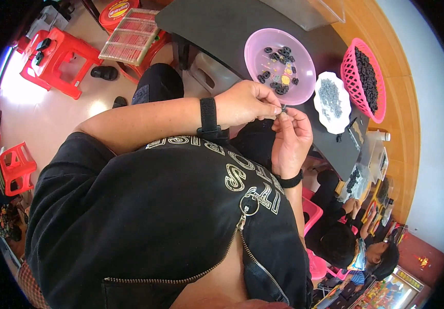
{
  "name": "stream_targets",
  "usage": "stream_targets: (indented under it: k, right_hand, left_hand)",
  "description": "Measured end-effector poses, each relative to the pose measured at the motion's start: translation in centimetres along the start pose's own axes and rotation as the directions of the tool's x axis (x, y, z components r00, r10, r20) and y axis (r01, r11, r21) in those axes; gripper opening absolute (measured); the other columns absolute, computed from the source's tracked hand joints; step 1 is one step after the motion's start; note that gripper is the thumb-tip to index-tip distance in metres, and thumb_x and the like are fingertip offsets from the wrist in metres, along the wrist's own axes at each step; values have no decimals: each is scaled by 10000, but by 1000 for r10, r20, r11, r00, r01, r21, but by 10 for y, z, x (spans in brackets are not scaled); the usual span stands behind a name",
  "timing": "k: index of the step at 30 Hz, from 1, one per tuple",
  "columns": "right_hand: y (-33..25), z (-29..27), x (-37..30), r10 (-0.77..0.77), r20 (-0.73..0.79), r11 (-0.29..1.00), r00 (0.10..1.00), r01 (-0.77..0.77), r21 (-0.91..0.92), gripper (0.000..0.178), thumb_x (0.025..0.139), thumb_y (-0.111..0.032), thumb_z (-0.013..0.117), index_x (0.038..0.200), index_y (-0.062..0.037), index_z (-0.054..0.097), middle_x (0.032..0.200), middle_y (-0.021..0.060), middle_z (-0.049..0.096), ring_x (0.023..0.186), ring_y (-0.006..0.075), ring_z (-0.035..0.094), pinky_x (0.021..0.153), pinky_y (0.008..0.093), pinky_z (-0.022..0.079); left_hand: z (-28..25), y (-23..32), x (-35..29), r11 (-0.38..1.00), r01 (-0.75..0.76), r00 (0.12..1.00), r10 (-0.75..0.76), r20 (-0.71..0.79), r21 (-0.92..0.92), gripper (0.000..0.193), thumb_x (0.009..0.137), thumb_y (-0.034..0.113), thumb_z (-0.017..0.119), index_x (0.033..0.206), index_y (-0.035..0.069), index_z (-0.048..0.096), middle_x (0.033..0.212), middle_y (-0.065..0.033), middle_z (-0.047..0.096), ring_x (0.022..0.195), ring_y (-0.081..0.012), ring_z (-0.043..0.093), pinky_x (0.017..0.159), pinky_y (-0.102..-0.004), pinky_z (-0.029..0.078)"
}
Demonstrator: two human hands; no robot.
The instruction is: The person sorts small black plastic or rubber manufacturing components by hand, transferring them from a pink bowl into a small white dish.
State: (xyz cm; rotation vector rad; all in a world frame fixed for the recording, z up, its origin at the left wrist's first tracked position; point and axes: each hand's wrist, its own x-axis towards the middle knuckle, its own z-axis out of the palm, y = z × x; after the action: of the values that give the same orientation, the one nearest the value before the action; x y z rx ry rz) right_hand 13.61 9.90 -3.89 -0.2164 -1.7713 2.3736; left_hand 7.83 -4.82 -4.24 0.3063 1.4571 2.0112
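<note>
My left hand [247, 105] and my right hand [292, 140] meet in front of my chest, beside the table edge. Thumbs and fingers of both pinch one small dark piece [283, 108]; its exact kind is mostly hidden by the fingertips. Just beyond them stands a pink round basin [253, 55] with several small black ring-like parts [283, 51] lying in it. To its right a white scalloped dish [344, 122] holds a heap of tiny grey metallic pieces [330, 98]. Farther right, a pink lattice basket [349, 67] is filled with black parts [367, 77].
The dark table [206, 20] runs from the upper left to the right, with a clear plastic bin [309, 13] at its far edge. Red stools [60, 59] stand on the floor at left. Another person [345, 242] works at the lower right, near pink chairs.
</note>
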Motion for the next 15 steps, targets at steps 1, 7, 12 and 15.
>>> stream_targets:
  k: [1,7,12,15]
  right_hand:
    - [0,0,0,14,8,1000,1000,-14,-14,134,835,-9,598,963,10,565,757,31,593,647,82,540,606,207,458]
    - [1,-3,-1,-50,28,991,998,53,-122,148,834,3,598,980,13,575,785,35,597,655,76,534,631,199,449]
    - [8,-3,-1,-175,106,912,979,201,-357,180,803,40,611,980,16,589,791,14,571,644,76,516,642,196,439]
    - [9,2,-1,-243,190,806,951,307,-506,208,769,37,639,972,5,605,770,20,555,630,86,514,612,205,437]
  left_hand:
    - [0,0,0,1000,-1,1000,1,-9,-24,132,860,110,589,934,2,606,792,7,604,676,-50,537,593,-179,438]
    - [-7,6,2,947,82,994,-99,-39,-310,128,880,120,557,955,17,569,871,-35,584,822,-108,570,721,-223,479]
    - [-11,-4,9,868,139,990,-123,63,-476,135,878,124,561,974,30,566,926,-47,589,891,-131,571,784,-251,470]
    - [-11,-5,8,850,156,986,-107,126,-502,127,877,121,563,969,35,574,923,-37,595,883,-122,573,796,-254,464]
